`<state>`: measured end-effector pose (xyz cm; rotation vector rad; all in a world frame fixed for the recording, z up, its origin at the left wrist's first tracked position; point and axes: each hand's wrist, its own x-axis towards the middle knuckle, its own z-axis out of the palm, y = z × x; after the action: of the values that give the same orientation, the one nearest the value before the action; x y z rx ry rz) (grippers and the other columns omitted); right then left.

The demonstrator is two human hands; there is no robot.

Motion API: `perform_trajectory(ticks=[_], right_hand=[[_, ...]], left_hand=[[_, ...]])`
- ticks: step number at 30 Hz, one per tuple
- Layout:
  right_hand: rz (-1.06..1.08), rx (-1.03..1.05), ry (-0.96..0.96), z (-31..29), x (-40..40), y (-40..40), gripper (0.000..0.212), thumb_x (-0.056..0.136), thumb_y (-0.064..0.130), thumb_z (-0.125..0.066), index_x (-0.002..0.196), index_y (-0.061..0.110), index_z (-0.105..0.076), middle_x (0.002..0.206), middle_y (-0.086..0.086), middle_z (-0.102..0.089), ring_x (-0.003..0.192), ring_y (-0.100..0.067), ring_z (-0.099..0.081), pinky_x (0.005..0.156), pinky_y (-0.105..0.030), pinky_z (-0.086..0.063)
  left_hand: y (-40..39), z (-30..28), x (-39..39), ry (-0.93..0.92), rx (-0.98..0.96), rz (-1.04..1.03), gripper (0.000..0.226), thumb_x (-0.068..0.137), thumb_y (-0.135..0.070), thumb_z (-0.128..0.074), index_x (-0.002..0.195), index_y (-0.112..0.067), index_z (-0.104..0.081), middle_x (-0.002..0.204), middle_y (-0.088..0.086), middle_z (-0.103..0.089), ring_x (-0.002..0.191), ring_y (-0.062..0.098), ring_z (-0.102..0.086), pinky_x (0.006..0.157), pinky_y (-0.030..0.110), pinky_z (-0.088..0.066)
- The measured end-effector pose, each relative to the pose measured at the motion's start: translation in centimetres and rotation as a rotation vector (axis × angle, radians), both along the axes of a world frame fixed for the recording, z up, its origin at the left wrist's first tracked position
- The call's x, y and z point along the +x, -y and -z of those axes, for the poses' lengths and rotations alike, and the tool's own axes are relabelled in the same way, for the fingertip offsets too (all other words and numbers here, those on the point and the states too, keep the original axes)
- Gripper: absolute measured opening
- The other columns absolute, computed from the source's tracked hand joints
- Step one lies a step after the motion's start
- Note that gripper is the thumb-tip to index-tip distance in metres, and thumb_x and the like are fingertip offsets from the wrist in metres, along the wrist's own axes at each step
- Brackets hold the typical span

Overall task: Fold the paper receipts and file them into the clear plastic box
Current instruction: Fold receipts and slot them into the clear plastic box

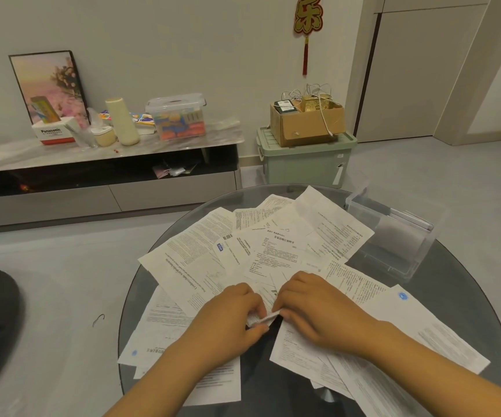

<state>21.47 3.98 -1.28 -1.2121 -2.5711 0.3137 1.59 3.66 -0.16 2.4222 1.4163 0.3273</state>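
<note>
At lower centre, left hand (231, 314) and right hand (312, 311) pinch one small folded receipt (261, 319); many unfolded receipts (201, 254) remain, and the clear plastic box (393, 236) at right looks nearly empty.

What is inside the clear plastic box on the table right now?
The clear plastic box shows upright dividers or cards near its far wall; no folded receipts are recognisable inside. Its near left corner is covered by a paper sheet.

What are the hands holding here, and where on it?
Both the left hand and right hand pinch a small folded receipt, one at each end, above the table.
</note>
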Motion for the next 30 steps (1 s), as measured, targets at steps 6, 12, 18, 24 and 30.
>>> perform_trajectory(ticks=[6, 12, 18, 24, 30], right_hand=[[0.034, -0.02, -0.102, 0.0, 0.0, -0.1, 0.043, 0.09, 0.051, -0.033, 0.097, 0.027, -0.068, 0.092, 0.014, -0.064, 0.091, -0.002, -0.047, 0.079, -0.01, -0.03], [0.096, -0.116, -0.137, 0.6, -0.7, -0.2, 0.031, 0.094, 0.04, -0.045, 0.102, 0.024, -0.07, 0.092, 0.004, -0.067, 0.089, -0.008, -0.053, 0.078, -0.021, -0.04], [0.319, -0.185, -0.332, 1.5, -1.5, -0.7, 0.024, 0.09, 0.034, -0.057, 0.113, 0.036, -0.06, 0.086, 0.012, -0.058, 0.085, -0.001, -0.05, 0.074, -0.01, -0.034], [0.314, -0.06, -0.236, 2.3, -1.8, -0.7, 0.024, 0.089, 0.031, -0.06, 0.112, 0.033, -0.063, 0.096, 0.013, -0.053, 0.094, -0.004, -0.04, 0.077, -0.008, -0.028], [0.154, 0.076, -0.028, 1.7, -2.0, -0.8, 0.026, 0.087, 0.036, -0.059, 0.107, 0.024, -0.071, 0.109, 0.011, -0.063, 0.106, -0.017, -0.049, 0.083, -0.025, -0.027]], left_hand=[[-0.5, 0.2, -0.1, 0.194, -0.062, -0.088, 0.011, 0.085, -0.031, -0.065, 0.09, -0.023, -0.072, 0.098, -0.012, -0.06, 0.09, 0.004, -0.056, 0.081, 0.02, -0.045], [-0.5, 0.7, -0.3, 0.173, -0.137, -0.146, 0.017, 0.081, -0.041, -0.068, 0.081, -0.024, -0.07, 0.089, -0.012, -0.064, 0.083, 0.006, -0.058, 0.079, 0.027, -0.05], [-0.9, 0.8, -0.2, 0.232, -0.085, -0.274, 0.01, 0.086, -0.036, -0.064, 0.083, -0.027, -0.059, 0.084, -0.01, -0.058, 0.076, 0.004, -0.053, 0.066, 0.012, -0.039], [-1.4, 1.6, -0.3, 0.221, -0.096, -0.247, 0.034, 0.083, -0.025, -0.07, 0.112, -0.029, -0.054, 0.093, -0.017, -0.042, 0.085, 0.001, -0.047, 0.078, 0.012, -0.038], [-1.5, 1.3, -0.2, 0.095, -0.052, -0.097, 0.025, 0.083, -0.037, -0.067, 0.106, -0.028, -0.062, 0.107, -0.016, -0.049, 0.107, 0.002, -0.041, 0.092, 0.018, -0.037]])
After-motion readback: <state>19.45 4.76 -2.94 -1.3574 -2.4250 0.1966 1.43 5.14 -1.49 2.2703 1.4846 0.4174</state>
